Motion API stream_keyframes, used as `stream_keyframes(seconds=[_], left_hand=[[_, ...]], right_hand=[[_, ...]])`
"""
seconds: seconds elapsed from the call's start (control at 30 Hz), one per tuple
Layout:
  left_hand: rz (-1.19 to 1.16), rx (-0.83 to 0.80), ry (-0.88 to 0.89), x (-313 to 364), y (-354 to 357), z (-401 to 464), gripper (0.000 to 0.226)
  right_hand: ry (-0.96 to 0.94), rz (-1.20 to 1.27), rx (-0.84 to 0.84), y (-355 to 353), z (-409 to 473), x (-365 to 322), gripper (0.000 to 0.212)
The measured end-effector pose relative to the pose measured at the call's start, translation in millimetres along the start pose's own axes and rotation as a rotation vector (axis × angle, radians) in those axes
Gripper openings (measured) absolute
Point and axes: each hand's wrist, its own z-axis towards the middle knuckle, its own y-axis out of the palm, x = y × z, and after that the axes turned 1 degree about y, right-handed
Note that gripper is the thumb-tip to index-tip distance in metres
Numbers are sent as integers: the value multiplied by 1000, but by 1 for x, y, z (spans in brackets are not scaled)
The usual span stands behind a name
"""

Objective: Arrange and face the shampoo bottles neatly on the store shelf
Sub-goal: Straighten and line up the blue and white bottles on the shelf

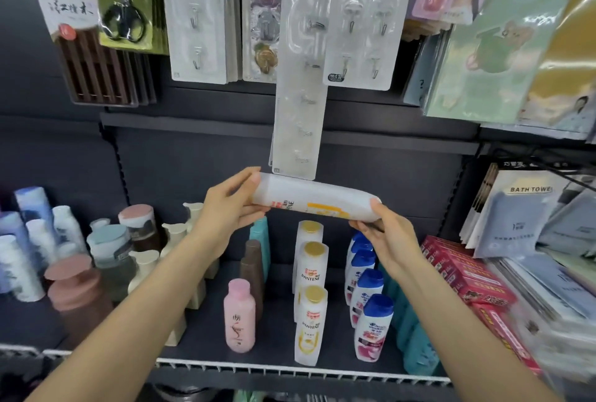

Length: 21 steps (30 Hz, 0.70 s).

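Now a white bottle lies sideways in both my hands

Both of my hands hold one white shampoo bottle (314, 200) level in the air, above the dark shelf (209, 324). My left hand (230, 205) grips one end of it, fingers on top and thumb under. My right hand (383, 230) pinches the other end from below.

Under the bottle, three white bottles with gold caps (310, 298) stand in one row from front to back. Just beside them on the right stands a row of white bottles with blue caps (367, 298). A pink bottle (239, 314) stands alone near the front, with a brown bottle (251, 269) behind it. Pump bottles (145, 269) fill the left part. A white wire rail (290, 369) runs along the front edge of the shelf. Red boxes (474, 276) lie at the right. Above, packs of hooks (358, 18) hang on the dark back wall (193, 160).
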Motion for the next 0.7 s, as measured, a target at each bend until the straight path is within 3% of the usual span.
stream_keyframes(seconds=[0.13, 0.23, 0.47, 0.7], left_hand=[[-2, -18, 85, 11, -2, -2, 28], [-5, -35, 153, 12, -6, -7, 37], [56, -20, 345, 6, -14, -16, 56], [147, -179, 436, 14, -21, -22, 67]], right_hand=[[39, 88, -51, 3, -6, 3, 38], [31, 158, -94, 4, -10, 5, 33], [1, 200, -157, 10, -11, 4, 44], [11, 342, -178, 17, -10, 5, 44]])
